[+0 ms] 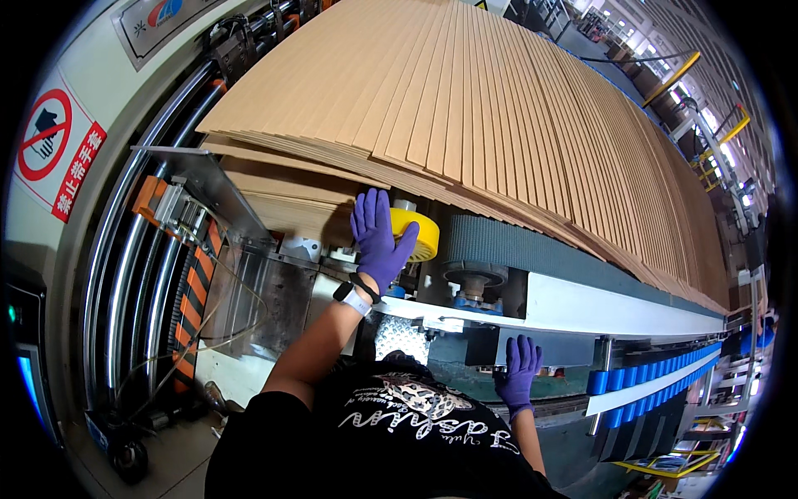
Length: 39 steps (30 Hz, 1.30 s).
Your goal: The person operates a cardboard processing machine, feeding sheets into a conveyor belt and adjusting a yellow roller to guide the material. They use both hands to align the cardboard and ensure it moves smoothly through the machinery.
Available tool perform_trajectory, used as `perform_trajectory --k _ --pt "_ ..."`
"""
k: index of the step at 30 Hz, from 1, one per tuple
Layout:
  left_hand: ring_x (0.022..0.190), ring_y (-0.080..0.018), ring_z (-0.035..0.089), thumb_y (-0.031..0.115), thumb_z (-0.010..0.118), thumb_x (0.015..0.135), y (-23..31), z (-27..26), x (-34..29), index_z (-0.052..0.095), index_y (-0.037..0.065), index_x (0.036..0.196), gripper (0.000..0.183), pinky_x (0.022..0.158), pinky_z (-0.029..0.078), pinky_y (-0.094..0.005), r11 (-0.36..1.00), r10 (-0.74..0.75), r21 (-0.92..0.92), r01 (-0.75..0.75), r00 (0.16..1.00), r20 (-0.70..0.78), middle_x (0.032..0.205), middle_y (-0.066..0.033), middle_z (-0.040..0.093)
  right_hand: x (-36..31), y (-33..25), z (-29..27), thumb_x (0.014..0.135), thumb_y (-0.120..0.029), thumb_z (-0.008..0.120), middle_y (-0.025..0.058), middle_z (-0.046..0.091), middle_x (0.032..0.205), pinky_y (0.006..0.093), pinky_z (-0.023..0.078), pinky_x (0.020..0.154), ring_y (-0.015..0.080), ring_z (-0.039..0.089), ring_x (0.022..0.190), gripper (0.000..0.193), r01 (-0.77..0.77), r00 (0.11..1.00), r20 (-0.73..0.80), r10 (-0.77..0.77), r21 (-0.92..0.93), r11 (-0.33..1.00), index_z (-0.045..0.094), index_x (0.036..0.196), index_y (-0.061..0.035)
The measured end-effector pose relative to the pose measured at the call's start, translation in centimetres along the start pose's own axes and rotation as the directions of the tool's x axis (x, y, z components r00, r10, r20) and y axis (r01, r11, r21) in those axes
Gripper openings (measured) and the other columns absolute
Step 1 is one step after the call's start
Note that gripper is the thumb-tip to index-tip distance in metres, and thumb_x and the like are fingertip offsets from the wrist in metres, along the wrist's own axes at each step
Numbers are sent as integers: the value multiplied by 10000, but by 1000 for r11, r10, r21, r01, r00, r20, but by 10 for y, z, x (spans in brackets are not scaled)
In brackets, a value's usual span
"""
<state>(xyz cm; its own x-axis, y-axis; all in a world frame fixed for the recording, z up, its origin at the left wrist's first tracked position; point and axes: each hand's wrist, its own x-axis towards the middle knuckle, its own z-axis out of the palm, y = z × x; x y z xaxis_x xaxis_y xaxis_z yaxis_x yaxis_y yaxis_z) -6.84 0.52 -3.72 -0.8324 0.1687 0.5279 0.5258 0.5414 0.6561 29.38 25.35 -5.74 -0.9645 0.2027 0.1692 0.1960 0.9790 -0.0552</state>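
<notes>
My left hand (381, 243), in a purple glove, lies with its fingers stretched out beside a yellow wheel (426, 226). Its thumb reaches across the wheel's near side, and the fingertips come close to the edge of the brown cardboard sheets (465, 116). The sheets overlap in a long slanted row that fans off to the right. Lower right, my right hand (519, 376), gloved alike, has its fingers raised and slightly apart beside the machine's frame, below the white rail (590, 303). Nothing shows in either hand.
A dark ribbed belt (499, 241) runs along the sheets' near edge. On the left stand a metal side plate (208, 187), shiny rollers (133, 241) and an orange-and-black striped bar (196, 295). Blue rollers (648, 382) line a lower rail at right.
</notes>
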Motion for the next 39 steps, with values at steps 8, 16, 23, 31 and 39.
perform_trajectory --k 8,16,23,31,39 --pt "1409 -424 334 408 639 917 -1 -2 1 434 0 1454 705 1177 180 -564 998 64 4 -64 997 37 1488 -219 433 0 0 1 589 -178 830 158 357 1569 602 132 1217 393 261 1482 1047 -14 1000 -5 14 13 1000 375 1530 -125" --pt "1386 -432 378 399 640 927 1 -2 -2 430 -2 1458 698 1158 232 -555 996 59 70 -60 998 23 1459 -241 457 1 -2 1 575 -151 825 158 369 1564 592 139 1221 387 271 1483 1054 -19 1000 -7 20 10 1000 377 1529 -125" --pt "1363 -432 392 398 645 918 -2 2 -3 433 6 1454 697 1146 242 -561 994 79 80 -77 997 -16 1443 -239 461 3 -6 -2 606 -95 758 161 378 1559 589 149 1220 384 279 1482 1001 -17 1000 -11 18 17 1000 377 1532 -119" --pt "1355 -387 419 374 650 929 -4 3 0 454 22 1440 650 1136 273 -543 998 50 41 -49 998 -34 1401 -216 502 2 -2 4 607 -96 752 160 378 1561 592 156 1218 385 280 1482 993 -6 1000 -28 6 -15 1000 382 1528 -115" --pt "1450 -330 329 622 595 930 -71 -19 37 215 80 1582 929 1187 298 -466 -163 -688 -901 403 608 396 1595 -189 289 -4 2 9 577 -144 821 151 380 1556 592 164 1213 379 281 1480 1038 -24 998 -54 22 -39 999 388 1520 -120"
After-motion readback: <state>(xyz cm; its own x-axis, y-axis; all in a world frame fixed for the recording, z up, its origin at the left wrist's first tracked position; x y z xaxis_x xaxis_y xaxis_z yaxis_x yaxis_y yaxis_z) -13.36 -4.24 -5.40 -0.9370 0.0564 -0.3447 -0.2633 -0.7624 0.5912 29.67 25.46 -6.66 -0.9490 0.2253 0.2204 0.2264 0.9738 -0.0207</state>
